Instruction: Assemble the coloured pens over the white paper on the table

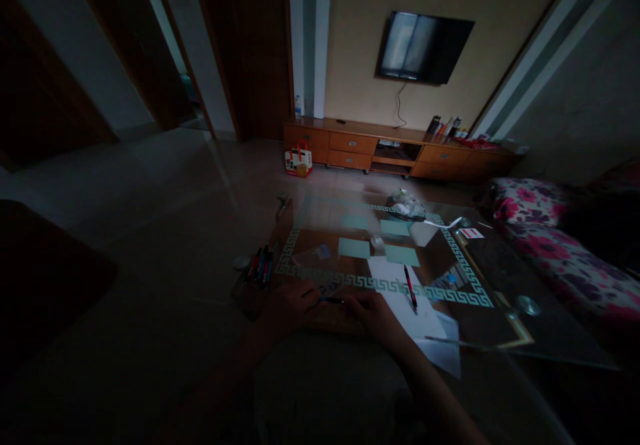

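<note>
Near the front edge of the glass table, my left hand point(295, 305) and my right hand point(369, 312) pinch opposite ends of a dark pen point(332, 300). The pen lies roughly level between them, with a bluish part towards the left. Dim light hides the fingertips' detail. To the right of my right hand, a red and black pen point(410, 288) rests on white paper point(395, 278), which reaches past the table's near edge. Beyond my left hand, several pens point(261, 266) in black, red and blue lie bunched at the table's left corner.
The glass table point(560, 335) has a key-pattern border. Pale rectangles point(354, 248) show in its middle, and a plastic bag point(406, 204) sits at the far side. A floral sofa point(545, 245) stands right. Behind are a wooden TV cabinet point(350, 142) and a carton point(299, 162).
</note>
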A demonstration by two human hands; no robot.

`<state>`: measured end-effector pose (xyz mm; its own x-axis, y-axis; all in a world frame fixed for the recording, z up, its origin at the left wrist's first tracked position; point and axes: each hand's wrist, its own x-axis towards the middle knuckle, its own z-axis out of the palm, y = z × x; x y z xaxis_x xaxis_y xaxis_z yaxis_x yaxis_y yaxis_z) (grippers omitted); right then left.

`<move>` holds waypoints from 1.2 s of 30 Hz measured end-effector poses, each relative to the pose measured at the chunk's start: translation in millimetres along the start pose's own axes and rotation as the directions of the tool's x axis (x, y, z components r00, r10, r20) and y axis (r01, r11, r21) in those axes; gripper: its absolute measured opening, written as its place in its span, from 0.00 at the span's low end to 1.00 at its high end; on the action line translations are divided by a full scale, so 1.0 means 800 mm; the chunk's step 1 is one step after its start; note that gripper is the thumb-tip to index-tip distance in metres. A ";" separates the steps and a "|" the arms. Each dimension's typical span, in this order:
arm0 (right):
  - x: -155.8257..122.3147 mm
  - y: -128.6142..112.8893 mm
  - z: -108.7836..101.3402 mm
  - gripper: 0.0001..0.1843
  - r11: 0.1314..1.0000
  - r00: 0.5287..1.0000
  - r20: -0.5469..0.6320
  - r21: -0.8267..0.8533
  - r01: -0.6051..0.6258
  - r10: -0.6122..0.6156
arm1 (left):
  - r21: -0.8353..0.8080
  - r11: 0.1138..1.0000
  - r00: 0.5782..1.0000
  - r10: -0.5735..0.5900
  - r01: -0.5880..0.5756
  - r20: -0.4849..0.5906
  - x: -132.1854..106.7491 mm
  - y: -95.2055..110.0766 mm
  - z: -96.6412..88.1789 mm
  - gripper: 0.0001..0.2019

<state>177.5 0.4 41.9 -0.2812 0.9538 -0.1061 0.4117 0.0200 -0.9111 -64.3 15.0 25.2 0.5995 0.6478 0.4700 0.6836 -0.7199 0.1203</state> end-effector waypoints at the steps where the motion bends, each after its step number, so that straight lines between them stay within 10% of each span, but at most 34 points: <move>1: 0.000 0.001 0.000 0.25 1.000 1.000 0.003 0.006 0.002 -0.002 | 0.001 1.000 1.000 0.003 -0.003 -0.006 0.000 0.000 0.000 0.12; 36: -0.001 -0.002 -0.002 0.23 1.000 1.000 0.001 -0.022 -0.003 0.003 | -0.017 1.000 1.000 -0.001 0.001 0.004 0.000 0.002 -0.001 0.13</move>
<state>178.4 0.2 43.6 -0.2809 0.9535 -0.1089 0.4317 0.0242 -0.9017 -63.8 13.9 26.5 0.6006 0.6495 0.4664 0.6770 -0.7234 0.1356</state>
